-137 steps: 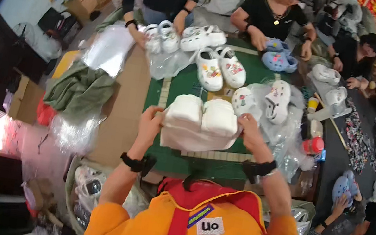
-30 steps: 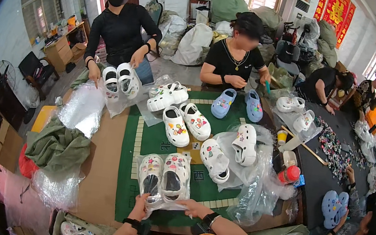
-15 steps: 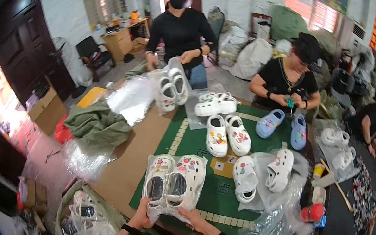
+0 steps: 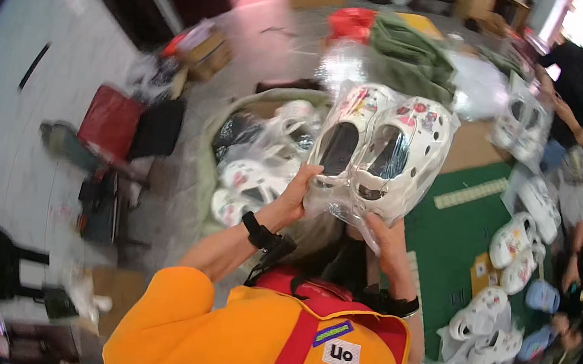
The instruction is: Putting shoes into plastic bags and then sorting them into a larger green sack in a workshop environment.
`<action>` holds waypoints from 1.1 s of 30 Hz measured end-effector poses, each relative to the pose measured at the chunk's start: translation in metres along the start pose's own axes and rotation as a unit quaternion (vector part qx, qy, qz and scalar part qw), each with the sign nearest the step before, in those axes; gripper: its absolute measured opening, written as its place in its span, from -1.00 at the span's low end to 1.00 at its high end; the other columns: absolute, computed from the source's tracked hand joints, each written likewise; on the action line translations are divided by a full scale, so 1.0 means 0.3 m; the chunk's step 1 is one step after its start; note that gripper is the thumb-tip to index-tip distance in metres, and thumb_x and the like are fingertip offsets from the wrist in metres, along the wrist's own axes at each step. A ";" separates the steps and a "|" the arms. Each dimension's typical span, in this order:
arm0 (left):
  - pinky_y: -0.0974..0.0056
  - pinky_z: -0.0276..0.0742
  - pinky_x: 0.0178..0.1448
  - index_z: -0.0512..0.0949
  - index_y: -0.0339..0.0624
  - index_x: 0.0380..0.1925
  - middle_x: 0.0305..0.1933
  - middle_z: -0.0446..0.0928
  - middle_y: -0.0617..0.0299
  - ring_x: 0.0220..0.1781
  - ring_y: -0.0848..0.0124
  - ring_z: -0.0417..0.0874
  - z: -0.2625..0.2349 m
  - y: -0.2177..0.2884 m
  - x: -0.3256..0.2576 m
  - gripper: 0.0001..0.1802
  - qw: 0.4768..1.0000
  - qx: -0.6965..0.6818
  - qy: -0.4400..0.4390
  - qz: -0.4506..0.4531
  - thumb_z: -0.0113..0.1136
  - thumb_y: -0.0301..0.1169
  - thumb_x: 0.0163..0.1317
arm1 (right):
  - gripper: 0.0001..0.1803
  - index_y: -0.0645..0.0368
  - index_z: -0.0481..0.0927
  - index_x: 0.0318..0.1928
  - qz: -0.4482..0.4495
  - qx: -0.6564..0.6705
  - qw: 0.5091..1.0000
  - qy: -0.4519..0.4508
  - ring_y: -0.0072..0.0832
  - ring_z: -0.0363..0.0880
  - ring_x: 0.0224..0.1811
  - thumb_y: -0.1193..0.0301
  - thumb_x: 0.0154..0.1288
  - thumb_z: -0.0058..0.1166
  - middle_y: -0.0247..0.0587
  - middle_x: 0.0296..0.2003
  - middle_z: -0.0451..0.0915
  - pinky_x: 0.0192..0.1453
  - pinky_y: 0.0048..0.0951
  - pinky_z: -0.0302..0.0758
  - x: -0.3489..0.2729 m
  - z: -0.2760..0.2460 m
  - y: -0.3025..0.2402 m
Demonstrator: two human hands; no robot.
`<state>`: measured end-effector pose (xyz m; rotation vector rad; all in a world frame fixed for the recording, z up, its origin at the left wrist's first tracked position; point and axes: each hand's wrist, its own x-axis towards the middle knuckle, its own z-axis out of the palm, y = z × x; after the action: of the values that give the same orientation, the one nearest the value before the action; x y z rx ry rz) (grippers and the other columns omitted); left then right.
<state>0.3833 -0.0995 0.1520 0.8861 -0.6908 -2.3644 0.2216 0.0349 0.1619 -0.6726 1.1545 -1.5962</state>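
A pair of white clogs [image 4: 420, 152] with colourful charms sits inside a clear plastic bag, held up in front of me. My left hand [image 4: 297, 194] grips the bag's lower left edge near one heel. At the lower right corner, my right hand [image 4: 388, 243] pinches the bag under the other heel. Just left of the held pair is an open olive sack [image 4: 207, 169] with several bagged white clogs [image 4: 250, 180] inside. To the right, the green-topped table [image 4: 442, 235] lies partly behind the held bag.
More white clogs [image 4: 512, 245] and blue clogs [image 4: 543, 296] stand on the table's right side. A co-worker in black [image 4: 580, 89] holds another bagged pair [image 4: 522, 126] at the far right. Green cloth [image 4: 412, 53] lies at the table's far end. Chairs [image 4: 116, 122] stand at the left.
My view has swung left, and the bagged clogs have moved from above the green table to beside the olive sack. Both hands have kept their hold on the bag.
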 end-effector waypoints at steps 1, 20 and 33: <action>0.22 0.47 -0.08 0.42 -0.26 -0.22 -0.21 0.50 0.10 -0.21 0.28 0.55 -0.035 0.048 -0.053 -0.61 0.999 -0.004 0.017 0.039 -0.03 -0.17 0.08 | -0.36 0.29 0.18 0.10 0.043 0.015 0.999 -0.023 -0.47 0.39 -0.05 0.43 -0.02 0.12 -0.18 -0.06 0.40 0.02 -0.47 0.34 0.037 0.063 0.047; 0.08 0.49 -0.57 0.39 -0.28 -0.28 -0.41 0.50 0.06 -0.52 0.17 0.55 -0.776 0.184 -0.306 -0.65 0.956 -0.061 0.254 0.133 -0.02 -0.23 0.02 | -0.71 0.29 0.40 -0.23 -0.224 -0.551 0.801 -0.064 -0.13 0.36 -0.19 0.44 -0.01 0.04 -0.03 -0.28 0.42 -0.12 -0.27 0.29 0.067 0.252 0.512; 0.01 0.41 -0.16 -0.07 0.05 0.20 0.14 0.11 0.05 0.03 0.19 0.33 -0.779 0.149 -0.018 -0.12 0.969 0.036 0.222 0.103 0.17 -0.15 -0.11 | -0.77 0.21 0.47 -0.23 0.238 -0.142 0.953 0.120 -0.62 0.40 -0.50 0.48 0.03 -0.04 -0.38 -0.49 0.48 -0.46 -0.56 0.35 0.123 0.061 0.782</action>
<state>0.5636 -0.1935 0.0284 1.2579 -0.6489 -1.8765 0.3192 -0.0135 -0.0498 -0.3424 1.6092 -1.1299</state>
